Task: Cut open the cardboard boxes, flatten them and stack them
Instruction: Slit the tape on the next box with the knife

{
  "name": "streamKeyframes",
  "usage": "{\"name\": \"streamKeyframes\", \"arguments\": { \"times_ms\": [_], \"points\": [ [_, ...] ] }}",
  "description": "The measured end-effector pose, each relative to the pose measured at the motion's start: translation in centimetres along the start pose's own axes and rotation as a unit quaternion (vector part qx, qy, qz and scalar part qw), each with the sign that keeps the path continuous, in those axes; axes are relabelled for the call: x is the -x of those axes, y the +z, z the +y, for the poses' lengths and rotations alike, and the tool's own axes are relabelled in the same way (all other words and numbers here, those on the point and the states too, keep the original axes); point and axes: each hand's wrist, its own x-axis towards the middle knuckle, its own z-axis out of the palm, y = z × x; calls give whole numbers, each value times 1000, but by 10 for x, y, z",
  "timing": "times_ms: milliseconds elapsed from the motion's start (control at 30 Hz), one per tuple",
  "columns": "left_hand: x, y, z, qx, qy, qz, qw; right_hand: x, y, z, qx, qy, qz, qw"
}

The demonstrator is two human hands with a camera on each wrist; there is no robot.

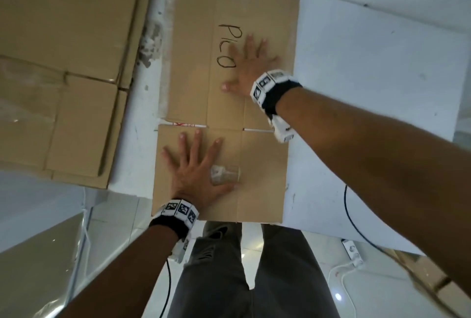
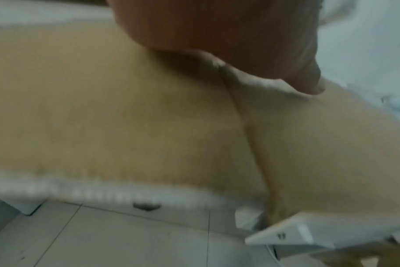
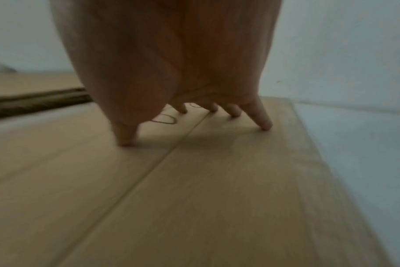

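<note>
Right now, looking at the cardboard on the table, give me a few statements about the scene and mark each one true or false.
1. Both hands lie spread on the flattened box. True: the left hand presses the near part, the right hand the far part.
2. The right hand grips a knife. False: its fingers are straight, tips on the cardboard, holding nothing.
3. Handwritten letters sit on the far panel beside the right hand. True.
4. The flattened box stands upright against a wall. False: it lies flat on the white table.
5. More cardboard lies to the left of the flattened box. True.
</note>
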Motion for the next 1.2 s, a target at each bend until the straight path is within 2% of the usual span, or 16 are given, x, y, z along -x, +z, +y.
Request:
{"name": "streamKeyframes", "arguments": {
  "times_ms": [100,167,233,300,400,533,600,633,700,733,767,800,900,967,1067,1200],
  "points": [
    [14,-13,-10,21,-27,24,999,82,51,-2,-24,-17,41,999],
    [27,-9,-22,-6,-11,41,999,145,111,1,-45,-17,83,995],
    [34,1,-31,-17,22,35,999,186,173,5,-32,-23,80,996],
    [33,14,-33,-37,31,20,999,200,216,7,-29,-30,76,996],
    [27,23,-36,-58,16,2,998,190,235,11,-9,-34,73,997],
    [33,15,-35,-34,18,-1,999,196,226,5,-30,-31,80,996],
    [31,0,-33,34,-61,36,997,192,199,9,-117,39,106,987],
    [30,-11,-32,87,-144,68,983,184,181,14,-183,106,138,968],
    [27,-29,-30,189,-303,106,928,163,140,22,-347,250,154,890],
    [24,-38,-29,220,-345,89,908,148,122,27,-418,287,139,851],
    [18,-43,-28,240,-364,56,898,134,108,30,-458,302,122,827],
    [12,-48,-29,254,-373,25,892,123,94,32,-475,300,113,819],
    [3,-68,-27,314,-361,-1,878,106,77,37,-495,267,116,818],
    [14,-89,-15,356,-312,48,879,108,78,41,-524,229,140,808],
    [43,-122,7,330,-226,125,908,121,83,40,-551,204,174,790],
    [76,-168,9,311,-181,178,916,141,78,28,-582,157,190,775]
  ]
}}
